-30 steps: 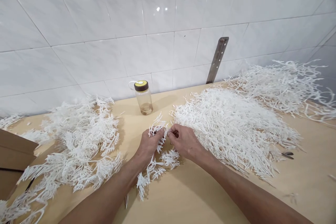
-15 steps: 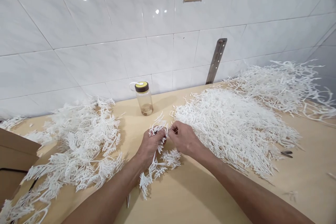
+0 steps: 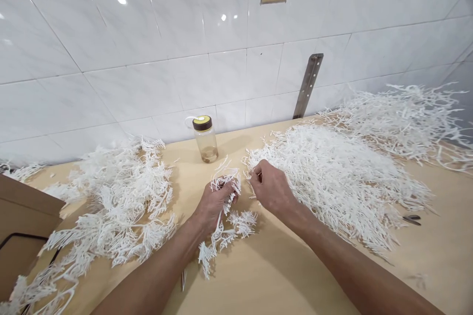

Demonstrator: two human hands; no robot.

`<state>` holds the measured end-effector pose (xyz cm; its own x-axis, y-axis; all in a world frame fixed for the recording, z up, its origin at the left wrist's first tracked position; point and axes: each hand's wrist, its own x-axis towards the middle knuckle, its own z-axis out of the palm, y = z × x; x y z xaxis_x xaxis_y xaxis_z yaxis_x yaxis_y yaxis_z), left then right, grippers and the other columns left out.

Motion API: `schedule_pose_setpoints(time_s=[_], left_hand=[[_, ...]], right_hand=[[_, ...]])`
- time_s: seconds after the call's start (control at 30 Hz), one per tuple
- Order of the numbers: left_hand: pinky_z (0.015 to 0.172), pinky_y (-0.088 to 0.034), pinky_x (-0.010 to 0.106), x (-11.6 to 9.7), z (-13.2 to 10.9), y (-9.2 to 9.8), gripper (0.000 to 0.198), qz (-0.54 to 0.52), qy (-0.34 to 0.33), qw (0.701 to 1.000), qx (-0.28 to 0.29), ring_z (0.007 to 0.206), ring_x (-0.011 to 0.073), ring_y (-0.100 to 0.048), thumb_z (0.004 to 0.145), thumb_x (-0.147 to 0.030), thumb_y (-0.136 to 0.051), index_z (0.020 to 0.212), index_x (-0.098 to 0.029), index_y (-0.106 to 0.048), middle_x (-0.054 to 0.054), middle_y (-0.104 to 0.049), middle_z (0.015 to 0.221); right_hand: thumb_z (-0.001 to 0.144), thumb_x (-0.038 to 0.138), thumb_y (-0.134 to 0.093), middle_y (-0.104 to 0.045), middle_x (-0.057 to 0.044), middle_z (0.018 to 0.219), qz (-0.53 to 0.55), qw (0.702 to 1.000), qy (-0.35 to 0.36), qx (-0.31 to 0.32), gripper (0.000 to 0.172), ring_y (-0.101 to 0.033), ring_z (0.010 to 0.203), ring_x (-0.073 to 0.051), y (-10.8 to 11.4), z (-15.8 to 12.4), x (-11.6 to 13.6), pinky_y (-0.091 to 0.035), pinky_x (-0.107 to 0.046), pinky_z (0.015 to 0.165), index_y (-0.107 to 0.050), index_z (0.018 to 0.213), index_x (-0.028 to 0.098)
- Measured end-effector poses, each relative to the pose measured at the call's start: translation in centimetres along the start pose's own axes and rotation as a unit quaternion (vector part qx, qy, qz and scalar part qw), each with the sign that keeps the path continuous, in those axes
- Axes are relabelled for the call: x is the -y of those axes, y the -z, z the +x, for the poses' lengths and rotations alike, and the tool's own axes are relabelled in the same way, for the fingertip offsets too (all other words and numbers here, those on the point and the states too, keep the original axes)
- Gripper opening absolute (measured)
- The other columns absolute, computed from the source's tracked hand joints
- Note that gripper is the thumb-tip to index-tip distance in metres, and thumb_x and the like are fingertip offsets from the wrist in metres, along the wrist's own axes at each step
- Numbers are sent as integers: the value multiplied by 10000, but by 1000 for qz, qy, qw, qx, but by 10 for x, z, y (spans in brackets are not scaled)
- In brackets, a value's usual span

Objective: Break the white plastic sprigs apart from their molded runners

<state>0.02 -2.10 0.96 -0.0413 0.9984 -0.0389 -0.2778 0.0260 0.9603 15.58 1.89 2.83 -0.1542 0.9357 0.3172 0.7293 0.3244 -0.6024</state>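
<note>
Left hand (image 3: 213,202) grips white branched strands (image 3: 233,178); at its three o'clock, right hand (image 3: 271,187) pinches narrowly, contents unclear, beside a white pile (image 3: 340,177).

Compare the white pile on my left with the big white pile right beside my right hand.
The left pile is made of branching, tufted clumps, while the right pile looks like thin, mostly separate strands.
The left pile is ragged, with gaps; the right pile is a denser heap.
The left pile trails toward the front edge of the picture; the right pile stops short of it.
Both are white and lie on the table.
</note>
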Motion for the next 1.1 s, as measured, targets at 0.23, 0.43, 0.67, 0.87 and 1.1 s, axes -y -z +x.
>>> schedule_pose_setpoints(time_s=[0.23, 0.43, 0.67, 0.87, 1.1], left_hand=[[531, -376, 223, 5, 8, 6, 289, -56, 28, 998, 3, 519, 90, -497, 657, -359, -817, 667, -145, -623, -15, -561, 591], [529, -371, 223, 4, 5, 3, 325, -61, 42, 997, -19, 522, 89, -492, 620, -364, -848, 722, -144, -632, -32, -547, 595], [547, -357, 233, 5, 3, 2, 369, -3, 25, 999, -39, 543, 98, -473, 628, -440, -830, 737, -142, -643, -27, -556, 602], [571, -389, 244, 4, 2, 1, 353, 18, 15, 999, -41, 581, 125, -519, 653, -437, -812, 756, -139, -654, -3, -585, 627], [551, -385, 239, 3, -1, -1, 371, 11, 15, 999, -34, 558, 115, -500, 653, -449, -812, 758, -132, -650, 4, -591, 629]], right_hand=[[853, 312, -565, -666, -56, 807, 42, 994, -30, -93, 119, -598, 660, -185, 26, 11, -15, -421, -306, 640, -554, 868, 195], [886, 365, -521, -650, -7, 657, 192, 964, -85, 163, 225, -594, 425, -137, 15, -1, 4, -441, -255, 455, -656, 831, 195], [868, 309, -542, -642, 19, 632, 225, 946, -120, 199, 197, -605, 390, -112, 8, -7, 11, -433, -209, 424, -656, 770, 183], [865, 315, -552, -641, 23, 635, 216, 945, -125, 211, 197, -612, 397, -104, 12, -6, 14, -431, -194, 434, -674, 792, 179], [849, 345, -579, -626, 24, 638, 241, 939, -117, 218, 197, -614, 406, -106, 8, -6, 10, -419, -191, 428, -615, 764, 171]])
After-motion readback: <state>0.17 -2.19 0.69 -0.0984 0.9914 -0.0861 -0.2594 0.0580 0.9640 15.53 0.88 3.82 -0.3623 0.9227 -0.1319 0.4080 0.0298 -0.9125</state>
